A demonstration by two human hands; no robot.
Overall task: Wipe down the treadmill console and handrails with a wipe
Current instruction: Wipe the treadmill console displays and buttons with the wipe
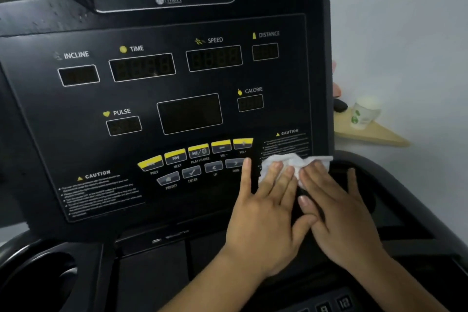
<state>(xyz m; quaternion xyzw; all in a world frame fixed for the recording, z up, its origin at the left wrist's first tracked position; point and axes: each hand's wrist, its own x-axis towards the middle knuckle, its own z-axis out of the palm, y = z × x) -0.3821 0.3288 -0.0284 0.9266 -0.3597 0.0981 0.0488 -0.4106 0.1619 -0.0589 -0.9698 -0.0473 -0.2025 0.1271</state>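
The black treadmill console (pixel 162 99) fills the view, with dark displays and a row of yellow buttons (pixel 197 152). A crumpled white wipe (pixel 291 163) lies at the console's lower right corner, over the right caution label. My left hand (pixel 266 210) and my right hand (pixel 336 210) lie side by side, fingers spread flat, with the fingertips of both pressing on the wipe. Neither hand closes around it. The right handrail area (pixel 395 185) curves away just right of my right hand.
A black cup holder (pixel 38 276) sits at the lower left of the console deck. Numbered keys (pixel 334 305) show at the bottom right. A paper cup (pixel 364 115) stands on a wooden corner shelf (pixel 374 134) against the white wall behind the console's right edge.
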